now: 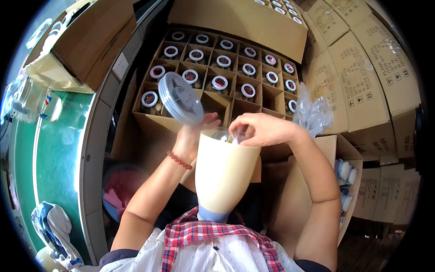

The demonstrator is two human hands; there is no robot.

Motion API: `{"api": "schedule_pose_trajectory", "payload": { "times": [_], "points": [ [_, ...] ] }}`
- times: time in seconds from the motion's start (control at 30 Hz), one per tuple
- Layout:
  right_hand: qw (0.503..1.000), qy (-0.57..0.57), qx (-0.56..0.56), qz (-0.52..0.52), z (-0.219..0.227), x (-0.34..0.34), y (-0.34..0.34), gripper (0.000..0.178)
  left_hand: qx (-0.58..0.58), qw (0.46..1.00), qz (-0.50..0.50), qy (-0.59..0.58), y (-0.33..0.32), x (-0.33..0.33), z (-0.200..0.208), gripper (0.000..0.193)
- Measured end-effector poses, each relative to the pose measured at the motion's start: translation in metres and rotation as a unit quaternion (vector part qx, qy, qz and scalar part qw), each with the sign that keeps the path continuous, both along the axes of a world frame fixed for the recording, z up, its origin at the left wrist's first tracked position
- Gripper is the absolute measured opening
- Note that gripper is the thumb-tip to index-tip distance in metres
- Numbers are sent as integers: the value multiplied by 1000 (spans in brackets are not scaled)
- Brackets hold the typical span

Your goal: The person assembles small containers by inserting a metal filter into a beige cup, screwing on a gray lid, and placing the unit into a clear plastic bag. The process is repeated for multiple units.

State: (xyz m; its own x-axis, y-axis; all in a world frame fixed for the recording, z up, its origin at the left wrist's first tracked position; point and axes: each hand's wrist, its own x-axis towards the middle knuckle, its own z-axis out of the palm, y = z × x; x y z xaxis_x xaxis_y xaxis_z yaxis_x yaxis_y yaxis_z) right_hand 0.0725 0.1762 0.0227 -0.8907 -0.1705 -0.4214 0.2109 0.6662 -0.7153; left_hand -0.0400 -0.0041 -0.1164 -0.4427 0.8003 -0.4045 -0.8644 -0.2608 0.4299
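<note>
A tall cream-coloured tapered container [225, 174] with a clear rim and a blue-grey base leans upright against my lap. Its mouth faces up. My left hand [192, 133], with a red bead bracelet at its wrist, is beside the rim and holds a round grey-blue ridged lid [181, 97] tilted above it. The lid and the container partly hide those fingers. My right hand [265, 128] dips its bent, closed fingertips into the mouth. Something shiny shows by them, too small to name.
Ahead stands a divided carton [181, 120] with several white-rimmed containers in its compartments. Stacked cartons [358, 68] rise at right, near clear plastic bags [312, 111]. An open carton [351, 149] holds blue-and-white items. At left, a green table [59, 149] bears a box [95, 41] and a cloth [54, 231].
</note>
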Motion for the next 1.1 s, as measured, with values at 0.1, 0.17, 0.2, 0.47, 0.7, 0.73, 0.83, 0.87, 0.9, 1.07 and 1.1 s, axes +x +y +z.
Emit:
{"api": "schedule_pose_trajectory", "payload": {
  "times": [0.1,0.17,0.2,0.47,0.7,0.73,0.83,0.87,0.9,1.07,1.1],
  "points": [
    [993,-58,50,87,2,-14,-8,36,30,997,37,65,-10,-10,-19,36],
    [990,-77,82,83,2,-20,-18,39,16,997,50,57,-14,-9,-9,33],
    [983,-82,123,108,-2,-25,-22,39,0,996,68,48,-15,-10,-6,31],
    [984,-45,74,158,7,-34,-9,63,-38,977,164,127,-53,-45,-16,31],
    [982,-84,30,165,1,-34,-6,57,-67,958,180,211,-60,-47,9,26],
    [980,-80,90,156,3,-34,-13,56,-75,953,183,227,-57,-45,17,26],
    [968,-21,212,135,-1,-27,-22,58,-85,955,168,229,-53,-41,25,34],
    [969,-24,211,125,4,-27,-17,58,-85,956,157,231,-54,-40,26,37],
    [970,-25,213,118,14,-31,-10,57,-85,954,162,236,-53,-40,24,39],
    [993,13,-3,118,-2,-17,9,49,-66,950,158,261,-51,-37,27,39],
    [993,15,16,115,0,-17,7,45,-61,949,156,267,-51,-36,27,38]
  ]
}}
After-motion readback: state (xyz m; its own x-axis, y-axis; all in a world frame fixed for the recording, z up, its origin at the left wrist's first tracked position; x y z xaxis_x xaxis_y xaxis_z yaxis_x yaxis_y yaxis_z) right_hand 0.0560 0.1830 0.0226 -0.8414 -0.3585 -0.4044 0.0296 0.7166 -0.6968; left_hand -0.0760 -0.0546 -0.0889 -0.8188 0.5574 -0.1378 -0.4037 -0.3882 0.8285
